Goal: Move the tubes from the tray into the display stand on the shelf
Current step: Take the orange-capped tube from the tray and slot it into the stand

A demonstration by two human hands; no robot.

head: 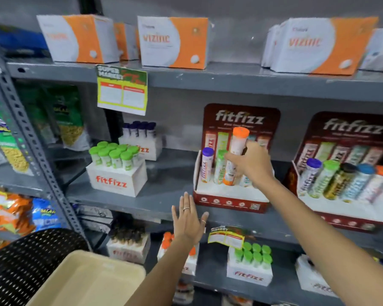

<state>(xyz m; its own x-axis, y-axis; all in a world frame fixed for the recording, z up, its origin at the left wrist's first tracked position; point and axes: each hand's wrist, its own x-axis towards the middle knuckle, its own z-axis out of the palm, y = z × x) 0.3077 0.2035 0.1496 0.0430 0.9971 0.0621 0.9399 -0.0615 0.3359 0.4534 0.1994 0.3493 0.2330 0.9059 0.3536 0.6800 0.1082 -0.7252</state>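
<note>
A red fitfizz display stand sits on the middle shelf. My right hand grips an orange-capped tube, its base down in the stand's third slot. A purple-capped tube and a green-capped tube stand to its left, and a pale tube is partly hidden behind my hand. My left hand is flat and open at the shelf edge, below the stand's left corner, holding nothing. The beige tray lies at the bottom left; I see no tubes in its visible part.
A second fitfizz stand, filled with several tubes, is to the right. White fitfizz boxes with green-capped tubes and dark-capped tubes stand to the left. Orange Vizinc boxes line the top shelf. A black perforated basket holds the tray.
</note>
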